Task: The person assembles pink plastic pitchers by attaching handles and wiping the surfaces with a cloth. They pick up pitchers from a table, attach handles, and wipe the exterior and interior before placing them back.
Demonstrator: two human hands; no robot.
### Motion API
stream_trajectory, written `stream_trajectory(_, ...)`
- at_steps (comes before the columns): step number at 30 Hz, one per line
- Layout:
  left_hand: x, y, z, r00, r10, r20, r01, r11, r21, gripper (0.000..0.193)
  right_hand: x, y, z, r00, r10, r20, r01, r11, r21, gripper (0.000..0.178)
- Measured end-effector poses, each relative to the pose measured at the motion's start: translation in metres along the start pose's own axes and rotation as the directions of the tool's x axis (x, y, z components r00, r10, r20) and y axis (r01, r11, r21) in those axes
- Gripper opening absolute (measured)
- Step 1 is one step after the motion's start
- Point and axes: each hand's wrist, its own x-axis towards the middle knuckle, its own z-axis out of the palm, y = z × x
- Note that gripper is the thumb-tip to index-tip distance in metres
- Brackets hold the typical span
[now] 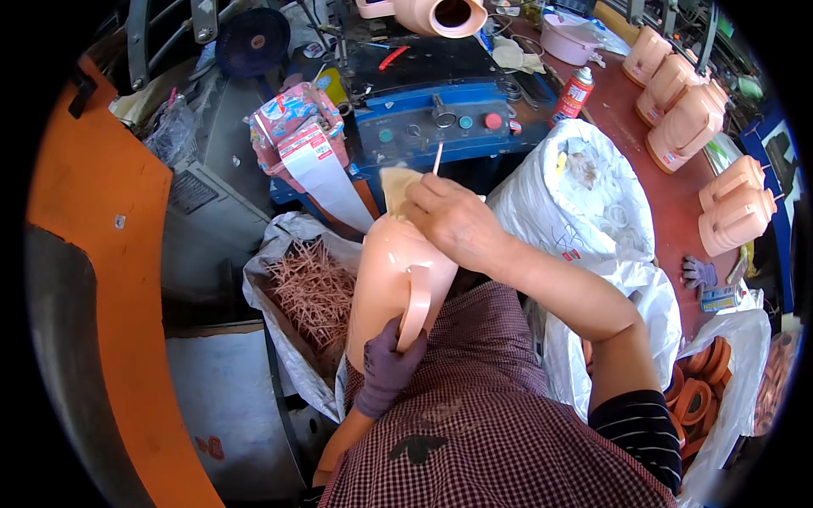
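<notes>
Both hands grip: gloved left (388, 366) on jug (394, 271) handle, right (453, 222) hiding its stick's (438, 158) lower end.

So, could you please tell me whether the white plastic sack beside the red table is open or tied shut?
Open: the white plastic sack gapes at its top, showing pale rings inside.

Single head-worn fisheye view, looking steeply down and forward from close above the lap; edges bend toward the rim. Blue machine (440, 118) ahead, bench (652, 186) at right.
</notes>
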Motion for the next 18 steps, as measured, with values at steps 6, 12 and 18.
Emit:
stream_trajectory(6,0.004,0.001,0.0,0.993,0.089,-0.083,-0.091,0.996,-0.02,0.035,-0.016,0.015,0.002,0.999,-0.014,0.045,0.012,0.999,0.048,0.019)
stream_trajectory(12,0.009,-0.004,-0.002,0.953,0.281,-0.111,-0.271,0.958,0.096,0.036,-0.05,0.018,-0.027,0.992,-0.097,0.08,0.102,0.992,-0.069,0.037)
stream_trajectory(18,0.018,-0.036,-0.085,0.905,-0.163,-0.392,0.044,0.954,-0.296,0.03,-0.155,0.061,-0.029,0.939,0.295,0.177,-0.29,0.955,-0.053,0.022)
